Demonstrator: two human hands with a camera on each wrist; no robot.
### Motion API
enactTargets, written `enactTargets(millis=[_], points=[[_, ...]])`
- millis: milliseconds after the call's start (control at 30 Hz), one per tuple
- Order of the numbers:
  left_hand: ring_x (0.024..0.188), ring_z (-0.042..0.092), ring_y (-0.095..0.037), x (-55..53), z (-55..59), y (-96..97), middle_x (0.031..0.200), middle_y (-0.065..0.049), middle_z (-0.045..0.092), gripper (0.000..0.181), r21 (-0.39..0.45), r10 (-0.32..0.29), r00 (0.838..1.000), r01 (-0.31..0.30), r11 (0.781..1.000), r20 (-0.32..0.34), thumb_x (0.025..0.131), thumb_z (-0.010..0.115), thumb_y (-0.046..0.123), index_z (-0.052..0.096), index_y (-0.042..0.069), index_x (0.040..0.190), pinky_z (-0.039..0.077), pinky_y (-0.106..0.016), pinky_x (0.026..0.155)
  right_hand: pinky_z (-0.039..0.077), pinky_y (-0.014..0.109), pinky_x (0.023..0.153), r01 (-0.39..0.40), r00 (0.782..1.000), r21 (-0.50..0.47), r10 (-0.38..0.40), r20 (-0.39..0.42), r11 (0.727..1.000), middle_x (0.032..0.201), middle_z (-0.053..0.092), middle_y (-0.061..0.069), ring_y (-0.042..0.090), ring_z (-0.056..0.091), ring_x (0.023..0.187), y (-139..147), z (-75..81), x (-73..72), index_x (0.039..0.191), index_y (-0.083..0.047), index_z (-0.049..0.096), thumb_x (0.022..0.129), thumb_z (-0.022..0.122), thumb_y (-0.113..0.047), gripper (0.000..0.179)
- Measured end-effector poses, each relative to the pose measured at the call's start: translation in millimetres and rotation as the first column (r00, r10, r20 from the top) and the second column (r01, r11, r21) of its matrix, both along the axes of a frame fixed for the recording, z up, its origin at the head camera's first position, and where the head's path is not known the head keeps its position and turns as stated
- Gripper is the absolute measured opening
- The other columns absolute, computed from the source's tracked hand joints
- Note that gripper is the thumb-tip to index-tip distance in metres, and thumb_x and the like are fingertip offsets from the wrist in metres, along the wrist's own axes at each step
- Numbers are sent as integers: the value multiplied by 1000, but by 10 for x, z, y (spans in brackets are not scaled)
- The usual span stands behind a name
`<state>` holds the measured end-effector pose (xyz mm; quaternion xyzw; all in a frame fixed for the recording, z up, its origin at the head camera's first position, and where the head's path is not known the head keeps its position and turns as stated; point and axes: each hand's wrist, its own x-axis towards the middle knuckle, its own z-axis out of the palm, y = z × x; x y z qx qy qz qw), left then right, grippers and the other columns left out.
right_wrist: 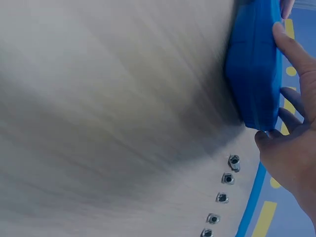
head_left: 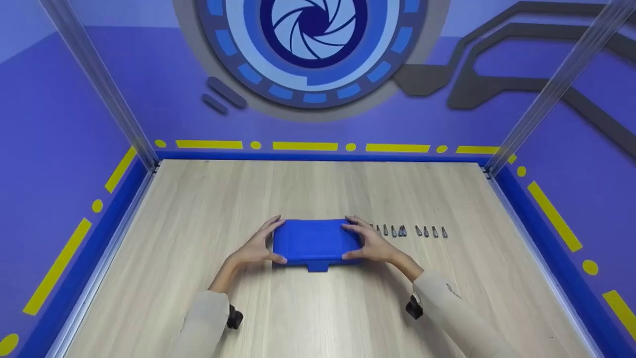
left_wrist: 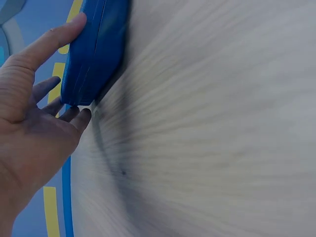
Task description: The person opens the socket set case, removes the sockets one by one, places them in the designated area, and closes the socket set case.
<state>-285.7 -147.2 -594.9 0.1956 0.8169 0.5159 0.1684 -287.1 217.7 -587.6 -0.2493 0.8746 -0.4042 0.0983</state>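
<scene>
A blue plastic case [head_left: 317,241], its lid closed and a latch tab on its near side, is in the middle of the table. My left hand [head_left: 256,243] grips its left end, thumb at the near edge and fingers at the far edge. At the other end, my right hand [head_left: 373,244] holds it the same way. The left wrist view shows the left thumb on the lid of the case [left_wrist: 94,54] and the fingers around its end. In the right wrist view the right fingers curl about the end of the case [right_wrist: 254,64].
Right of the case, several small metal bits [head_left: 426,231] stand in a row, the nearest ones close beside my right hand. The wooden table [head_left: 208,199] is bordered by blue-purple walls [head_left: 124,89] at the back and both sides.
</scene>
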Motion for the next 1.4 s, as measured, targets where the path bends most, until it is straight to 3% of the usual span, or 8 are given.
enactTargets(millis=[167,367,533,733,1033,1167,1400], points=[[158,6,-44,-68,-36,50,173,-17,5,107,15,18,1000,-18,1000,3,76,90,10,27,5,161,15,-58,128,15,66,125,21,1000,5,-21,8,1000,166,28,25,50,12,156,29,4,-81,150,3,46,78,90,-26,89],[159,6,-40,-104,-39,87,174,-14,1,106,84,60,996,-66,994,71,77,87,3,24,3,162,13,-51,129,14,66,125,11,1000,30,-11,12,1000,168,25,23,49,9,157,2,27,-146,152,2,43,79,89,-29,92],[159,5,-42,-113,-29,91,174,-14,0,107,78,70,995,-75,994,69,77,88,5,23,2,162,15,-52,129,13,72,122,-7,995,154,22,-100,988,167,25,23,52,10,156,-129,7,-139,156,-7,41,76,90,-41,100],[158,7,-44,-121,-41,96,173,-19,1,107,55,47,998,-49,997,37,77,89,6,23,0,161,14,-55,129,15,71,123,41,963,325,49,-265,945,168,25,24,50,17,155,-346,-104,-108,158,-19,40,69,88,-61,109],[158,11,-45,-132,-10,96,172,-20,3,111,19,62,998,-62,998,21,76,91,15,22,2,162,19,-54,128,27,72,117,152,914,419,34,-404,895,161,35,23,47,32,149,-479,-182,-158,157,-25,40,64,82,-72,112],[158,13,-44,-134,-16,102,172,-20,5,111,14,76,997,-76,997,6,75,92,16,24,3,161,19,-53,128,31,70,116,184,901,428,22,-433,885,159,38,22,45,35,147,-498,-195,-165,157,-29,41,63,81,-74,112],[157,16,-44,-124,-47,102,171,-22,8,110,7,82,997,-82,997,-12,75,92,16,26,1,161,23,-53,126,32,68,117,203,907,452,7,-421,868,159,39,20,42,37,146,-524,-175,-138,156,-31,42,61,83,-75,112]])
